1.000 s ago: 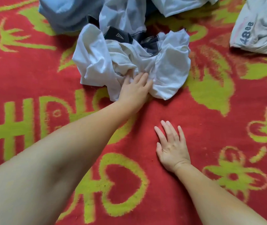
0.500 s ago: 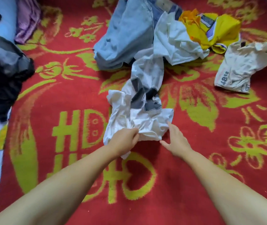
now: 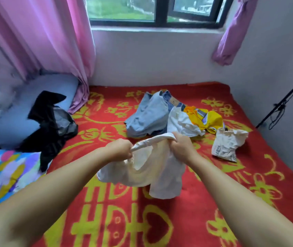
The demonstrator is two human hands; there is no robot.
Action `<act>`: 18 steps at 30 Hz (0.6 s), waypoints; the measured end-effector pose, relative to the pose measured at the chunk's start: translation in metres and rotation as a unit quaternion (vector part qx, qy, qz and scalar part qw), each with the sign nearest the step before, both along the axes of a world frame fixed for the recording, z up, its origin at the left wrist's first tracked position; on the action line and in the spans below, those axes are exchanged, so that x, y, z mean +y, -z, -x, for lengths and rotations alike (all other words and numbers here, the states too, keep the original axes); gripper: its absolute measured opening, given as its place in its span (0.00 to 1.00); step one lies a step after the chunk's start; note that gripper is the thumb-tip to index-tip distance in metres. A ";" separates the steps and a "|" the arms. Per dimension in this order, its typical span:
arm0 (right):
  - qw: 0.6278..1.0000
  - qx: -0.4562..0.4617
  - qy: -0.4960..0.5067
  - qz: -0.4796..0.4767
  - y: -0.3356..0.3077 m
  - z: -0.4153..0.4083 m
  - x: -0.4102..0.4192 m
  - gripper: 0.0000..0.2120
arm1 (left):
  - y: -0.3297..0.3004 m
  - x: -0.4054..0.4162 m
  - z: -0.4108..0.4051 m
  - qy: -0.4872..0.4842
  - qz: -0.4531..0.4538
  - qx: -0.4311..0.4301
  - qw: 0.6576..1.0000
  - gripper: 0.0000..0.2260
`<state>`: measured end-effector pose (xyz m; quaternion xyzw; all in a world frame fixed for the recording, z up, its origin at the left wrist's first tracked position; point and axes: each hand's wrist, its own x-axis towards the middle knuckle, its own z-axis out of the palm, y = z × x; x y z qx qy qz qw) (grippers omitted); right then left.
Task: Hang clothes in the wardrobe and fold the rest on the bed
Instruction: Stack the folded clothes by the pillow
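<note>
A white shirt [image 3: 152,168] hangs lifted above the red and yellow bed cover [image 3: 213,202]. My left hand [image 3: 122,150] grips its upper edge on the left and my right hand [image 3: 179,147] grips the same edge on the right, stretching it between them. Behind lie light blue jeans [image 3: 147,116], another white garment [image 3: 183,123], a yellow garment [image 3: 206,118] and a crumpled white printed piece [image 3: 227,145]. A black garment [image 3: 51,122] lies at the left by the pillow.
A blue pillow [image 3: 17,111] and a colourful patterned quilt [image 3: 4,173] sit at the left. Pink curtains [image 3: 49,38] hang beside the window [image 3: 156,11]. White walls close the bed at the back and right; a black stand leg [image 3: 283,104] leans at the right.
Both hands took hold of the white shirt and lifted it off the bed toward me. My view rose from the cover to the whole bed and window.
</note>
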<state>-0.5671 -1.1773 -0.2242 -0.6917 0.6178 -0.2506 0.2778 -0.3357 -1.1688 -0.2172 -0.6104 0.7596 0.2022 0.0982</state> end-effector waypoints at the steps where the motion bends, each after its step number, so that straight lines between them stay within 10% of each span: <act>1: 1.000 -0.006 0.007 0.014 -0.020 0.003 0.000 0.09 | -0.012 0.002 -0.013 -0.012 0.008 -0.001 1.000 0.04; 8: 0.996 0.010 -0.004 0.091 -0.126 0.029 0.014 0.12 | -0.110 0.016 -0.048 -0.109 0.163 0.140 0.970 0.17; 14: 0.994 0.007 0.016 0.112 -0.174 0.057 0.019 0.12 | -0.182 0.038 -0.029 -0.170 0.179 0.442 0.862 0.11; 18: 0.990 -0.100 -0.097 -0.017 -0.206 0.056 0.036 0.04 | -0.220 0.059 0.003 -0.100 0.194 0.497 0.840 0.10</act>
